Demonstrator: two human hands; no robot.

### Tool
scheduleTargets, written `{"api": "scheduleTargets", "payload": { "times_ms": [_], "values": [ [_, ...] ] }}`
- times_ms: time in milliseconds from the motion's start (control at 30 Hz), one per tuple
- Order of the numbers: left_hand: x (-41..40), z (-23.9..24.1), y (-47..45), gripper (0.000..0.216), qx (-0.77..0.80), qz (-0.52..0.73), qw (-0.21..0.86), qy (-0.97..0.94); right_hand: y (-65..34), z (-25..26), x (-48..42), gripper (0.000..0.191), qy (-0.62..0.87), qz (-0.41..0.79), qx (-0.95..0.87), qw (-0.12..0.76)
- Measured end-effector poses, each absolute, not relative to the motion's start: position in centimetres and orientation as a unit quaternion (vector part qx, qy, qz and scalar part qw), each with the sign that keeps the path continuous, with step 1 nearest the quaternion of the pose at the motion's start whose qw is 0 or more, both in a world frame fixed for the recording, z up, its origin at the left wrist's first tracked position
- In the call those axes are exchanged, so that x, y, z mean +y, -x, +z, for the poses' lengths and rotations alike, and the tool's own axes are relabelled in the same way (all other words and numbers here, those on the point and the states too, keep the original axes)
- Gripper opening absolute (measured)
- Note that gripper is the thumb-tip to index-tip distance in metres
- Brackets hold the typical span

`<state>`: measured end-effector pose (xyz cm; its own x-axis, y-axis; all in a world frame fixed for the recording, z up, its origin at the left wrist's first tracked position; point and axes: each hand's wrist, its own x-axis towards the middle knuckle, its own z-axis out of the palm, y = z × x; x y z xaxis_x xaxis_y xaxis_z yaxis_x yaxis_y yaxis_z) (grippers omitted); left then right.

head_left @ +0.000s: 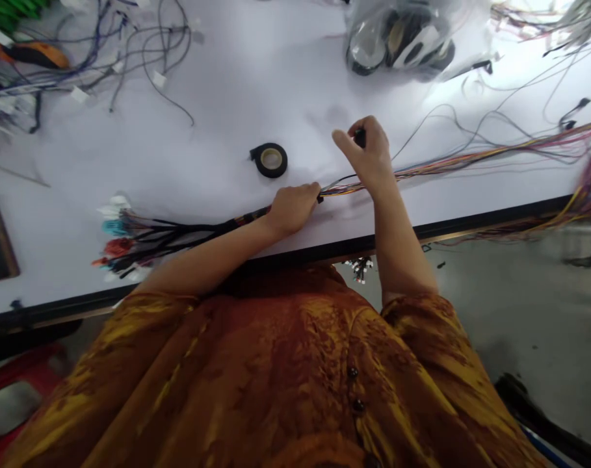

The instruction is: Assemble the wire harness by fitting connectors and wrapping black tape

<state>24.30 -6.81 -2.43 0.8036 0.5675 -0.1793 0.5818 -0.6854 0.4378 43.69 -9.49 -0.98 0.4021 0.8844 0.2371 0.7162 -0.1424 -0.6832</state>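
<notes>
Left hand (294, 208) closed around a wire bundle (342, 190), on the near side of a black tape roll (270, 174), right hand (372, 155) to the roll's right, curled around a small black object (360, 136).

I have the wire bundle (346, 190) running across the table (227, 97) near its front edge, connectors (118, 247) at its left end. Behind it my feed shows the tape roll (270, 173); farther back, loose cables (97, 40) on my left and a plastic bag (402, 39) on my right.
</notes>
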Motion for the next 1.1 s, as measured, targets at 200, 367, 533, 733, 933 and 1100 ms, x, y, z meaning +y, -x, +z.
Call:
{"api": "scheduleTargets", "payload": {
  "times_ms": [200, 367, 533, 733, 933, 1100],
  "values": [
    [-5.7, -2.2, -24.5, 0.053, 0.350, 0.036, 0.419, -0.837, -44.2, -3.0, -9.0, 0.032, 0.738, 0.057, -0.599, 0.305],
    [-2.5, -1.0, -20.0, 0.036, 0.286, -0.066, 0.562, -0.773, -41.3, -1.4, -13.8, 0.027, 0.632, 0.173, -0.732, 0.184],
    [-3.1, -0.9, -13.5, 0.034, 0.291, -0.101, 0.406, -0.860, -38.5, -2.0, -14.0, 0.031, 0.620, 0.099, -0.778, 0.008],
    [-6.2, -1.2, -11.7, 0.027, 0.381, -0.026, 0.295, -0.876, -37.0, -2.9, -13.3, 0.022, 0.629, 0.117, -0.759, -0.121],
    [-5.7, -2.5, -9.0, 0.031, 0.354, -0.050, 0.251, -0.900, -39.0, -3.8, -14.2, 0.027, 0.604, 0.165, -0.778, -0.064],
    [-6.2, -4.7, -7.2, 0.035, 0.321, 0.014, 0.177, -0.930, -40.3, -4.9, -14.1, 0.031, 0.610, 0.223, -0.760, 0.010]
  ]
}}
